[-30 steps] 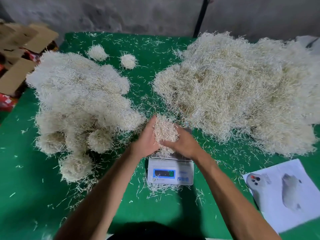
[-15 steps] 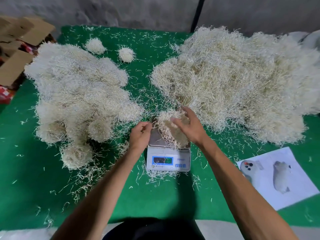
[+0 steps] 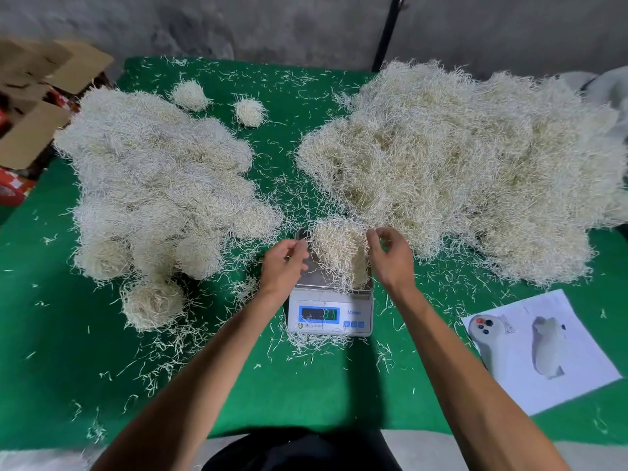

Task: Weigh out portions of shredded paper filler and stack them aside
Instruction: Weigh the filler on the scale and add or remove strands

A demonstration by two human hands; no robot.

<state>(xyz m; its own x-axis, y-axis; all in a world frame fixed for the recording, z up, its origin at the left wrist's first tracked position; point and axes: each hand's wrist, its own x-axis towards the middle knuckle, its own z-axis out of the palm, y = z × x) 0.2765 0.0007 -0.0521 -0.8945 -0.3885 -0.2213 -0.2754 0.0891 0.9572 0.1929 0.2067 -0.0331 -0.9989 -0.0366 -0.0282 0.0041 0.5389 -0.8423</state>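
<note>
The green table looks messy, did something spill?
Yes. Loose paper shreds lie scattered over the green table, thickest around the scale. They look shed from the big piles, not a spill from a tipped container.

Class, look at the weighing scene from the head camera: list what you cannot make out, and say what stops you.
1. The scale reading: digits too small and blurred.
2. The scale's pan: mostly covered by the paper portion.
3. Whether the left hand or right hand pinches strands: too small to tell.
4. The large loose pile: cut off by the right edge.
</note>
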